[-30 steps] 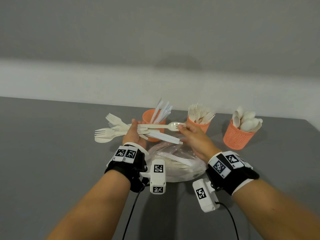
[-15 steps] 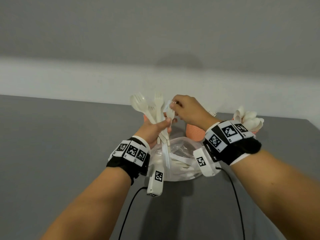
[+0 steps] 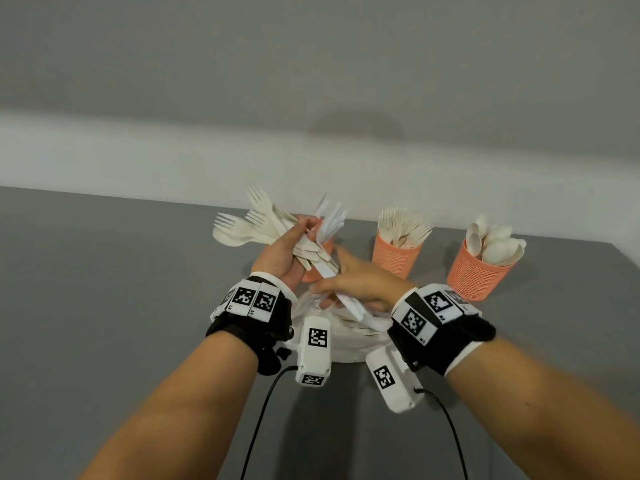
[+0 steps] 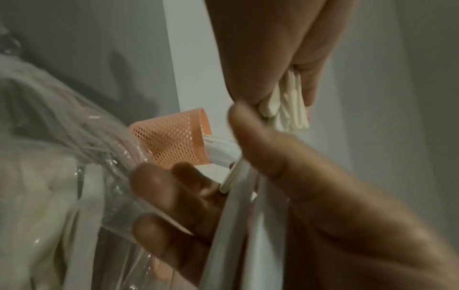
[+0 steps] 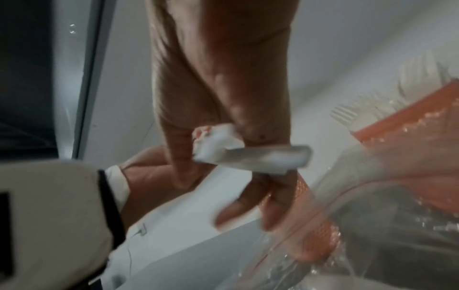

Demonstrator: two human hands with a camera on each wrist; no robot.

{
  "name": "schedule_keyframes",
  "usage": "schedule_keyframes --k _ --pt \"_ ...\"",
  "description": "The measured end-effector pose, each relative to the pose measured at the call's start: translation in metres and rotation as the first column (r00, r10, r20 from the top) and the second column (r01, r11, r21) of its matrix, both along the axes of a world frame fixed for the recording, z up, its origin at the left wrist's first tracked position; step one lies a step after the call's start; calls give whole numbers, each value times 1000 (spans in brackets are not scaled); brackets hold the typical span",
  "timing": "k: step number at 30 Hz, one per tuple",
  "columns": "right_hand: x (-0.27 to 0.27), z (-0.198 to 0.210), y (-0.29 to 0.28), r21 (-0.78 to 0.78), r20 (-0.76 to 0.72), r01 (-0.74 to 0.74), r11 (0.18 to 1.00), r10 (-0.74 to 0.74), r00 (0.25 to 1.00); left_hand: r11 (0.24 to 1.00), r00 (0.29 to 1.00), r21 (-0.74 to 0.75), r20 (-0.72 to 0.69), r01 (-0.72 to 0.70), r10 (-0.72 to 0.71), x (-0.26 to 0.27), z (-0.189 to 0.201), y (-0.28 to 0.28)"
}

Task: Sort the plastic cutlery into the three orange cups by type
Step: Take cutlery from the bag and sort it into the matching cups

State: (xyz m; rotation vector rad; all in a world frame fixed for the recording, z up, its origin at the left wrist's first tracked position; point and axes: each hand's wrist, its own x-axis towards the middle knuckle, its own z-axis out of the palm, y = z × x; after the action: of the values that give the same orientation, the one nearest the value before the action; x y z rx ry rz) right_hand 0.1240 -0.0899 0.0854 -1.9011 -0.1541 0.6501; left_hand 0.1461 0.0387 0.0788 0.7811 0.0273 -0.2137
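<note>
From the head camera we see our left hand (image 3: 284, 251) clenched around a mixed bundle of cutlery (image 3: 263, 223): the fork tines and a spoon bowl fan up and to the left, the handles run down to the right. Our right hand (image 3: 356, 284) pinches a white knife (image 3: 343, 296) whose long axis slants from upper left to lower right, over the clear plastic bag (image 3: 332, 337) on the grey table (image 3: 104, 306). Behind stand three orange mesh cups: the knife cup (image 3: 320, 268) partly hidden by the hands, the fork cup (image 3: 394, 256) with tines up, the spoon cup (image 3: 476, 275) with bowls up.

From the left wrist we see our left fingers (image 4: 308, 82) curled on the cream handle ends (image 4: 290, 111), which point downward. Below, blurred, our right hand's fingers (image 4: 174, 196) close on smooth white strips running steeply up the frame. The perforated knife cup (image 4: 171, 143) lies behind, the glossy, crinkled bag (image 4: 49, 176) at left.

From the right wrist we see our right fingers (image 5: 250, 192) gripping a flat white knife end (image 5: 261, 159) that points right. The left wrist's cuff (image 5: 114, 186) is at lower left; fork tines (image 5: 352, 111) rise above an orange rim seen through the bag.
</note>
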Motion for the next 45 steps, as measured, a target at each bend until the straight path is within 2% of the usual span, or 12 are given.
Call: schedule_keyframes --k 2,7,12,14,17,20,24,28,32,35,42,45 --pt "-1 0 1 -19 -34 29 999 -29 999 998 999 -37 6 -41 41 -3 1 1" --pt "-8 5 -10 -108 49 -108 988 113 992 990 992 -56 -21 -126 125 -8 9 9" --pt "-7 -3 -33 8 -171 -219 976 217 961 922 909 -103 -239 -374 341 13 -7 40" --pt "-5 -7 -39 25 -232 -234 972 233 944 912 881 -60 -291 -407 374 18 -13 52" --pt "6 -8 -43 156 -209 -160 975 191 959 915 867 214 -305 -341 394 22 -28 65" --pt "24 1 -32 266 -36 -18 964 28 999 840 880 484 -251 -246 403 21 -41 71" --pt "56 13 2 420 162 138 897 -224 961 832 923 531 -217 -161 318 17 -48 72" --pt "87 12 37 457 317 224 861 -393 863 780 949 625 -222 -39 225 14 -49 68" --pt "106 5 58 443 371 248 861 -429 824 765 952 643 -257 40 166 10 -48 70" --pt "117 -3 66 410 423 297 862 -468 776 793 954 607 -269 58 136 6 -39 73" --pt "130 -29 68 434 402 401 807 -571 715 810 972 587 -198 15 125 10 -34 78" --pt "129 -29 70 436 377 401 806 -568 732 799 973 602 -192 14 128 12 -36 77"
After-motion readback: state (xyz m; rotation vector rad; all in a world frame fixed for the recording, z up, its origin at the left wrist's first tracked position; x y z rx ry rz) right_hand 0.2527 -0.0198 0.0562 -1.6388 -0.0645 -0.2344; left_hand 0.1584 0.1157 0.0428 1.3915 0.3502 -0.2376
